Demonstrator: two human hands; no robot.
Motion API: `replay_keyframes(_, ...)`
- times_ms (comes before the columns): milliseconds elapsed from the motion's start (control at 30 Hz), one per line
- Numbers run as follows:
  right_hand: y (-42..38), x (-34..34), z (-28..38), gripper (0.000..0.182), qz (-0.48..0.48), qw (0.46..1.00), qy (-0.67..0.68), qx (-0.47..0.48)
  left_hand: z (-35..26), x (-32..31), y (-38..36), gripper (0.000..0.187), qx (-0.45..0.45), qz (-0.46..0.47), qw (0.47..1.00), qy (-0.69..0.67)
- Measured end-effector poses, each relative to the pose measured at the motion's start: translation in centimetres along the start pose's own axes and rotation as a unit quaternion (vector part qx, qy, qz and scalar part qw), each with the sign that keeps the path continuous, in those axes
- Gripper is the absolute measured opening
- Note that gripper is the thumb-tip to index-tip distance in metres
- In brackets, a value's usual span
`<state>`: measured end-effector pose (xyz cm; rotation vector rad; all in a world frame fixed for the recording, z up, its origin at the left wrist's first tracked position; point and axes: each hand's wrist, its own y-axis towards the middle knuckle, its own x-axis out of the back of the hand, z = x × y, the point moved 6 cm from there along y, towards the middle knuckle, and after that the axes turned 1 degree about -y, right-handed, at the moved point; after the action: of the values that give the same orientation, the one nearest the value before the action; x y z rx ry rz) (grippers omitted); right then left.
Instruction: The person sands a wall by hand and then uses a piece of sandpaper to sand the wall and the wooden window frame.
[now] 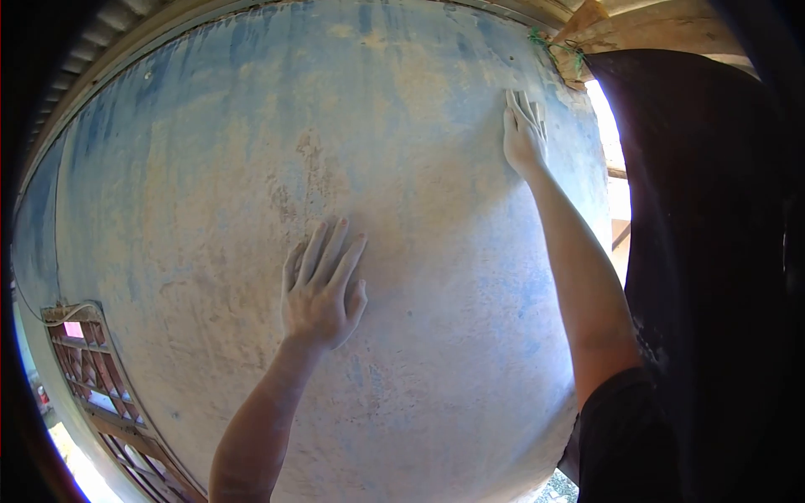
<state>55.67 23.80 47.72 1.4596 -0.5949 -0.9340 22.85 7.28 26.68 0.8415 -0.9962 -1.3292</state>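
Note:
A worn wall point(419, 293) with patchy blue, white and tan paint fills most of the view. Pale dust coats both hands. My left hand point(320, 295) lies against the wall's middle with its fingers stretched out and apart, holding nothing. Higher up, near the wall's right edge, my right hand point(525, 134) presses on the surface with its fingers pointing up. A small grey edge point(540, 113) shows beside and under those fingers; the frame does not show what it is. Just above my left hand is a rough, pitted patch point(312, 172).
A barred wooden window frame point(92, 369) stands at the lower left, with a cable point(42, 320) by its top. Dark cloth point(696, 210) hangs on the right. Wooden beams point(646, 33) and green string point(570, 52) are at the upper right corner, under the roof.

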Motion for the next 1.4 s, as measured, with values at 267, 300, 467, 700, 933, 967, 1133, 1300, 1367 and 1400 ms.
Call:
replay_keyframes(267, -11.7, 2.3, 8.0, 0.051, 0.113, 0.978, 0.032, 0.174, 1.3, 0.3, 0.2, 0.067, -0.028, 0.033, 0.999, -0.026)
replay_keyframes(300, -13.0, 2.7, 6.3, 0.051, 0.155, 0.975, 0.011, 0.160, 1.7, 0.5, 0.3, 0.067, -0.031, 0.027, 0.999, -0.026)
replay_keyframes(467, -7.8, 2.4, -2.2, 0.050, 0.066, 0.997, 0.032, 0.033, 2.4, 0.8, 0.3, 0.064, -0.044, 0.016, 0.999, -0.026)
replay_keyframes(700, -3.9, -1.0, 7.2, 0.050, 0.047, 0.999, -0.005, -0.006, 2.4, 0.8, 0.0, 0.063, -0.047, 0.021, 0.998, -0.027)
replay_keyframes(933, -12.4, 0.8, 11.3, 0.051, 0.127, 0.983, 0.047, 0.124, 2.3, 0.6, -0.1, 0.062, -0.053, 0.017, 0.998, -0.035)
replay_keyframes(967, -12.3, 0.7, 9.7, 0.051, 0.139, 0.984, 0.026, 0.106, 2.4, 0.6, -0.4, 0.062, -0.056, 0.014, 0.997, -0.045)
replay_keyframes(1133, -1.2, -1.0, 4.3, 0.051, 0.004, 0.998, 0.050, -0.048, 2.5, 0.3, -0.5, 0.063, -0.071, -0.007, 0.996, -0.057)
replay_keyframes(1300, -7.0, -1.9, 14.7, 0.053, 0.060, 0.995, 0.057, 0.053, 2.5, 0.3, -0.5, 0.063, -0.071, 0.001, 0.995, -0.071)
replay_keyframes(1367, -12.7, -0.5, 17.9, 0.052, 0.150, 0.978, 0.021, 0.142, 2.2, 0.3, -0.5, 0.062, -0.079, -0.001, 0.994, -0.069)
replay_keyframes(1400, -14.6, 0.3, 17.4, 0.052, 0.146, 0.979, 0.020, 0.138, 2.0, 0.1, -0.5, 0.061, -0.090, 0.006, 0.994, -0.069)
